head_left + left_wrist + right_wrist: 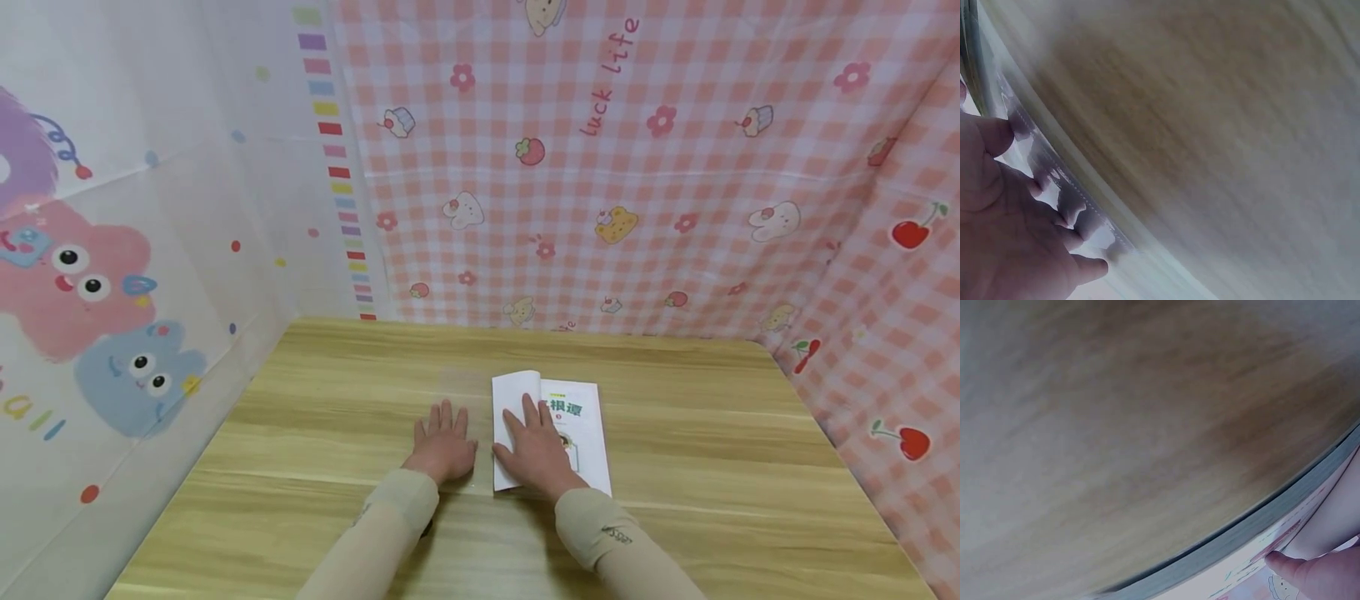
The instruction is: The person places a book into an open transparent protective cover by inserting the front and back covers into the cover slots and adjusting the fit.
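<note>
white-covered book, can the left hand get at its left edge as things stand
Likely yes: the left hand rests just left of the white-covered book, with nothing upright between them, though the right hand covers part of it.

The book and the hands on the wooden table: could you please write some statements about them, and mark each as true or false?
1. The right hand rests on the book. True.
2. A white flap lies over part of the book. True.
3. The title characters are red. False: the title characters are green.
4. In the left wrist view, clear plastic shows by the left hand. True.
5. The left hand grips the book. False: it lies to the left of the book.
</note>
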Available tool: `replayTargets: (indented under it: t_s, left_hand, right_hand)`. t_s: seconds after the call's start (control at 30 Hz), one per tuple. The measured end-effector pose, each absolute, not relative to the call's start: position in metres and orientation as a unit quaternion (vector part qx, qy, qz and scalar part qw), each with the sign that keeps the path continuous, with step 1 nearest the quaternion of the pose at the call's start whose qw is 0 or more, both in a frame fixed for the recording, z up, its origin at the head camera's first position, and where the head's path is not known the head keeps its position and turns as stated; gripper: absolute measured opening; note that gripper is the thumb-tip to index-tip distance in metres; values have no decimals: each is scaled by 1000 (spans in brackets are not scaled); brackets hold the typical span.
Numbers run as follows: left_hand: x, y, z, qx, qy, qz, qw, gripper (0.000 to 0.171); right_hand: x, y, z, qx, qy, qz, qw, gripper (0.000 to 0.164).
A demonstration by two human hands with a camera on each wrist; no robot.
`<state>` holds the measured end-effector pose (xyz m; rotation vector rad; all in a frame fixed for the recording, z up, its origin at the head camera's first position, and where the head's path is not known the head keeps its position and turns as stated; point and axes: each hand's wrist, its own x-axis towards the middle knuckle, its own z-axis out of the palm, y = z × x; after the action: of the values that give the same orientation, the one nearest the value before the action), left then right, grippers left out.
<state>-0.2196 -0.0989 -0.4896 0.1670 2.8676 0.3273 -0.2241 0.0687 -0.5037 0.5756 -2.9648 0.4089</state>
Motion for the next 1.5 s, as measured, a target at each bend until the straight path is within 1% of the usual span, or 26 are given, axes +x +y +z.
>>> replayTargets:
  t_s: [0.23,0.43,0.57,0.83,0.9,1.03,1.1,1.3,1.5]
  left_hand:
    - [-217,-99,-492,53,986,100,119,72]
    - [-219,-99,-494,52,985,106,128,63]
    - [-222,-101,-495,59,986,93,123,57]
    - [-226,-99,-489,54,989,72,113,54]
    - [-225,-97,-488,49,990,68,109,57]
    - [-223,-94,-487,42,992,65,103,72]
    - [-222,-92,-487,40,992,67,101,74]
    - [-221,-93,-488,44,993,67,92,61]
    - [-223,-94,-485,39,991,81,102,54]
  right_hand:
    - [-223,69,-505,195,-970,134,51,58]
    - [-224,68,-507,195,-972,124,49,59]
    - [-225,68,-506,197,-972,121,51,59]
    - [-226,68,-505,199,-972,114,46,59]
    - [-226,68,-505,201,-972,115,50,58]
    - [-226,68,-506,202,-972,111,55,58]
    - [-226,68,-506,202,-971,111,57,58]
    - [-225,67,-506,203,-971,107,59,58]
    - [-225,66,-506,205,-971,103,61,58]
